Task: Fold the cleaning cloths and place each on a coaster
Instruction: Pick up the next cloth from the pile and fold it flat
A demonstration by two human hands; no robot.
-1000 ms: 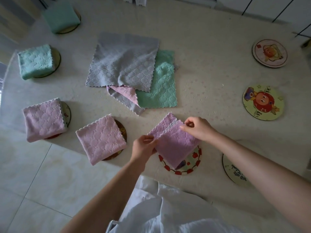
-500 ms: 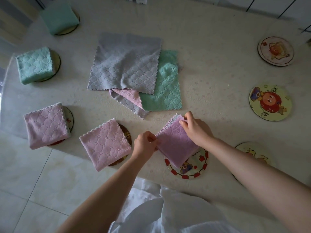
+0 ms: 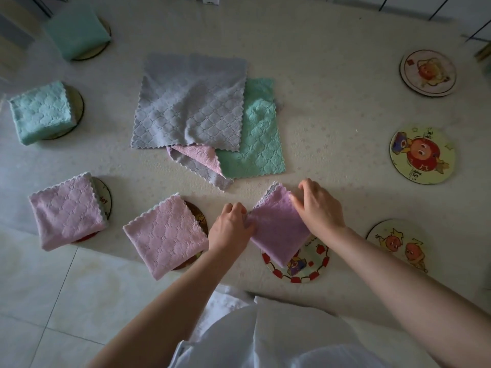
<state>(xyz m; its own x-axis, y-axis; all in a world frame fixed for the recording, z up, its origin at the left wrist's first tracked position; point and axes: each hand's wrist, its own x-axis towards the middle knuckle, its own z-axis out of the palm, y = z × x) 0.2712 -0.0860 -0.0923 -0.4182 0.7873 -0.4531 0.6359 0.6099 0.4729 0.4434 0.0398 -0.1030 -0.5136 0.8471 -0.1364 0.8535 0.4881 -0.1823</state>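
A person leans over a pale tabletop (image 3: 332,128), both bare hands on a folded purple cloth (image 3: 279,229). Over the last second the cloth has come down from a loose hold above the table to lie partly on a red-bordered coaster (image 3: 305,272), which shows just below and toward the person from the fingers. The left hand (image 3: 229,227) has its fingers curled together, pinching the cloth's left corner. The right hand (image 3: 318,205) has flattened: its fingers are now slightly spread and pressing on the cloth's upper right edge instead of gripping it.

This looks like the setting-down stage for this cloth, with release likely next; it sits skewed, toward the far side of the coaster.

Left of the left hand, two folded pink cloths (image 3: 167,235) (image 3: 66,208) and two folded teal ones (image 3: 42,110) (image 3: 77,27) already sit on coasters. Beyond the fingers lies an unfolded pile: a grey cloth (image 3: 191,102) over a green cloth (image 3: 257,144), with a pink-and-grey cloth (image 3: 202,163) peeking out. Right of the right hand, three cartoon coasters (image 3: 422,155) (image 3: 427,73) (image 3: 398,245) lie bare, so several cloths remain.
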